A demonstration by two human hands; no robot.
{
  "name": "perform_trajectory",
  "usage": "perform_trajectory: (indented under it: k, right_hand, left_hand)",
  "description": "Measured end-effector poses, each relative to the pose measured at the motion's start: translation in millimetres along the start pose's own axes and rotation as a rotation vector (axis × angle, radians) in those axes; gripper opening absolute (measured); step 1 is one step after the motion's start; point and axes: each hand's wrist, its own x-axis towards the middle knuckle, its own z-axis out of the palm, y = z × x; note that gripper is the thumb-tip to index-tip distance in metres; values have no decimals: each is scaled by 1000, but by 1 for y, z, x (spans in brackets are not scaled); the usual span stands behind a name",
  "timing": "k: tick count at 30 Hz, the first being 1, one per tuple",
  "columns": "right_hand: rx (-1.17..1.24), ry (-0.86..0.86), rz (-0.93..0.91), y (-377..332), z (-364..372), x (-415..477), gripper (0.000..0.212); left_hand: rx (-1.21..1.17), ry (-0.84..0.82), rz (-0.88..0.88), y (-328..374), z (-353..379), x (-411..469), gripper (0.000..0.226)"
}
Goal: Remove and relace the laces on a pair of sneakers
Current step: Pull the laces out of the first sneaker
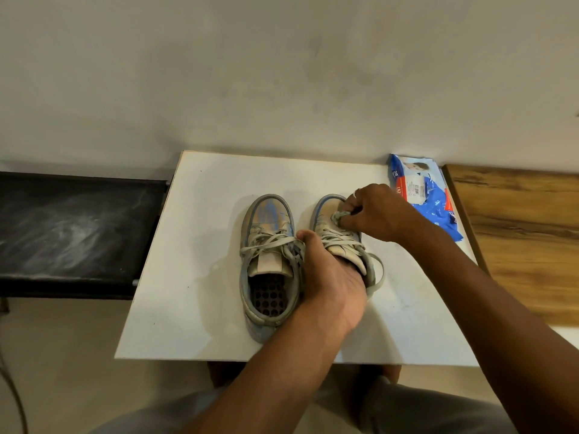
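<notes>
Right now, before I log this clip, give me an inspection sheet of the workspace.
Surface: white board, scuffed, on a stand.
Job's things: left sneaker laced, untouched; right sneaker laced, held.
Clutter: blue wipes pack at the far right corner.
Hands: left hand grips the right sneaker's collar; right hand presses a wadded wipe on its toe.
Cables: dark cord on the floor, lower left.
Surroundings: plain wall, black bench left, wood top right.

1. Sneakers [269, 245]: scuffed, matt fabric-like uppers with flat woven laces [266, 242].
2. White board [200, 245], centre: smooth, matt.
3. Wipes packet [435, 202], right: glossy plastic.
4. Panel [526, 233], far right: wood grain.
</notes>
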Motion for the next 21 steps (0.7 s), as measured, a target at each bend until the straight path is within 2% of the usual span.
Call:
perform_trajectory:
  k: [2, 6, 7, 8, 11, 13, 16, 18, 21]
  right_hand:
    - [64, -87, 3, 1, -5, -1, 11]
    - [-130, 158, 58, 11, 3, 3, 18]
    - [-112, 192, 39, 11, 7, 3, 17]
    - [-52, 180, 7, 9, 9, 2, 15]
    - [136, -23, -81, 1, 5, -2, 10]
    - [147, -42, -92, 3, 4, -1, 10]
    - [5, 220, -43, 9, 10, 4, 15]
    - [-3, 283, -113, 6, 17, 4, 17]
    - [58, 98, -328, -2, 17, 3, 19]
  left_hand:
    - [9, -6, -15, 0, 1, -1, 65]
    - [7, 9, -27, 1, 2, -3, 66]
    - [3, 16, -19, 1, 2, -3, 66]
    - [3, 22, -9, 1, 3, -3, 65]
    - [14, 38, -3, 2, 4, -4, 66]
    - [15, 42, -7, 2, 4, -5, 65]
    - [7, 31, -1, 1, 3, -3, 65]
    - [6, 23, -6, 0, 2, -2, 66]
    - [12, 20, -2, -1, 1, -1, 68]
